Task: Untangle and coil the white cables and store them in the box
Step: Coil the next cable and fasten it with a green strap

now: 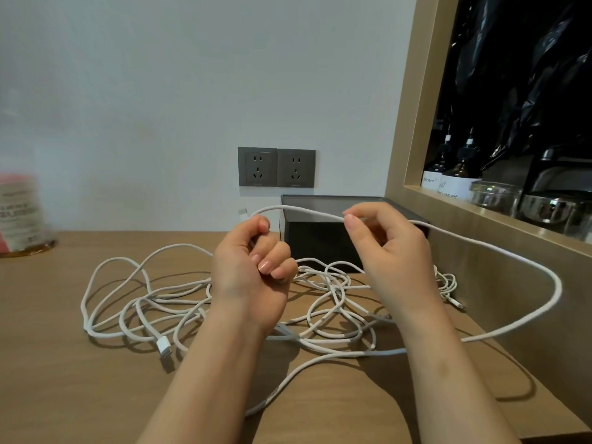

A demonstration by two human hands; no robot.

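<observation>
Table (64, 379): we see wood across the lower frame.
White cables (144, 302): tangled at centre.
Box (320, 248): dark, just above them.
Container (22, 216): blurred, left edge.

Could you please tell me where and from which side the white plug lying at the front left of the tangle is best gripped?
Probably pinch the plug across its two long sides, coming straight down from above: it lies flat on the table, free end towards the near edge, nothing lying over it, its cable trailing off to the left.
</observation>
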